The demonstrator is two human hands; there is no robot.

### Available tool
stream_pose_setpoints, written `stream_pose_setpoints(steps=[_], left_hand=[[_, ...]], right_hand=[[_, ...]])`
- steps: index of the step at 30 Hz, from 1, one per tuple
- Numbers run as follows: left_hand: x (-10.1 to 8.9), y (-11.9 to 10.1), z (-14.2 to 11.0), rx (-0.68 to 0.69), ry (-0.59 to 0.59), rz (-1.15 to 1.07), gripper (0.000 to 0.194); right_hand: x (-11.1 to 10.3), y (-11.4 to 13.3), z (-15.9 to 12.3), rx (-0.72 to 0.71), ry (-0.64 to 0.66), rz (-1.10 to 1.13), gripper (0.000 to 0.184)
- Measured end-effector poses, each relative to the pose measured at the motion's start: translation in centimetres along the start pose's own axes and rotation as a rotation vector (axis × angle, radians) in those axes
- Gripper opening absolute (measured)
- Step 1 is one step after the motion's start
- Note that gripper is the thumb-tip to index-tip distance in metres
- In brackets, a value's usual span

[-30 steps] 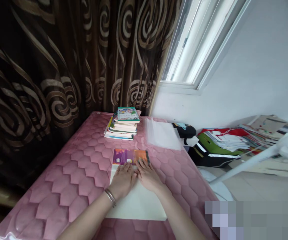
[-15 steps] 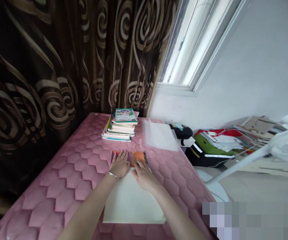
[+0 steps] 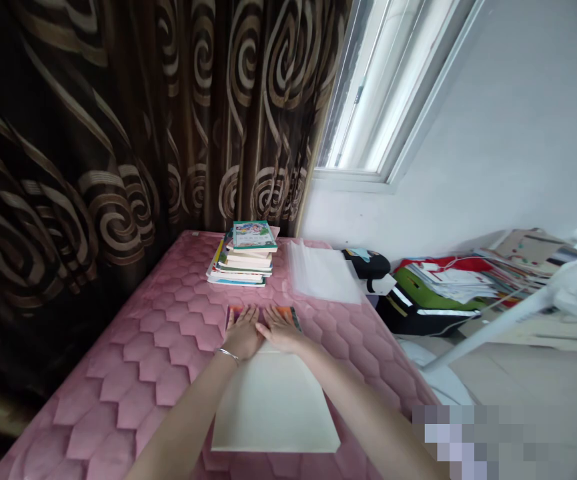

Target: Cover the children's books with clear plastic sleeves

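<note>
Observing the left hand [image 3: 242,335] and the right hand [image 3: 281,330] lying palm-down side by side on the near half of a pink quilted pad [image 3: 165,373]. Fingers are spreading flat and neither hand is closing on anything, so both grips are open. The fingertips are pressing on a colourful paperback [image 3: 285,315], which is lying at the far end of a cream sheet [image 3: 274,407] on the pad; the hands hide the join, so any overlap between them cannot be told. The flat palms appear to be steadying the paperback rather than lifting it. A thin metal bangle [image 3: 228,355] is circling the left wrist. Farther along the pad, a stack of books [image 3: 242,263] is sitting neatly squared, topped by a green-covered book [image 3: 254,235], and a clear plastic sleeve [image 3: 322,272] is lying beside the stack. Compared with the earlier frames, the hands are sitting closer together and covering more of the paperback, leaving only a strip of its cover showing, while more of the cream sheet is showing below the wrists.
</note>
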State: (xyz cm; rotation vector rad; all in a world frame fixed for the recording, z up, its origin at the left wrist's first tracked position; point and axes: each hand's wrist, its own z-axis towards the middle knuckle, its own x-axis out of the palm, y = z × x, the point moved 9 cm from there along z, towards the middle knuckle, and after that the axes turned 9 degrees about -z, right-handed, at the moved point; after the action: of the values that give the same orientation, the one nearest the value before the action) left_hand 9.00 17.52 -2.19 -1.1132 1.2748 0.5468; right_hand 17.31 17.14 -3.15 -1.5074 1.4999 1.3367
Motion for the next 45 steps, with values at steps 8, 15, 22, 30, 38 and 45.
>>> stream_pose_setpoints(steps=[8,15,22,30,38,45], left_hand=[[-1.2,3.7,-0.8,-0.245,-0.09,-0.014,0.067],[-3.0,6.1,-2.3,-0.4,-0.175,0.084,0.069],[-1.3,-0.3,-0.1,-0.112,-0.161,0.078,0.059],[0.3,0.5,0.3,-0.062,-0.022,-0.008,0.065],[0.6,0.7,0.5,-0.052,-0.02,-0.024,0.065],[0.3,0.9,0.6,-0.116,-0.052,-0.071,0.068]], right_hand=[[-0.5,-2.9,-0.9,0.17,-0.12,-0.086,0.073],[0.0,-3.1,-0.5,0.163,-0.125,-0.07,0.071],[0.0,-3.5,-0.4,0.145,-0.184,-0.093,0.07],[-1.4,0.6,-0.3,0.137,-0.21,-0.044,0.072],[-0.2,1.4,0.6,0.076,-0.156,0.008,0.07],[0.1,-3.8,-0.5,0.233,-0.142,-0.071,0.068]])
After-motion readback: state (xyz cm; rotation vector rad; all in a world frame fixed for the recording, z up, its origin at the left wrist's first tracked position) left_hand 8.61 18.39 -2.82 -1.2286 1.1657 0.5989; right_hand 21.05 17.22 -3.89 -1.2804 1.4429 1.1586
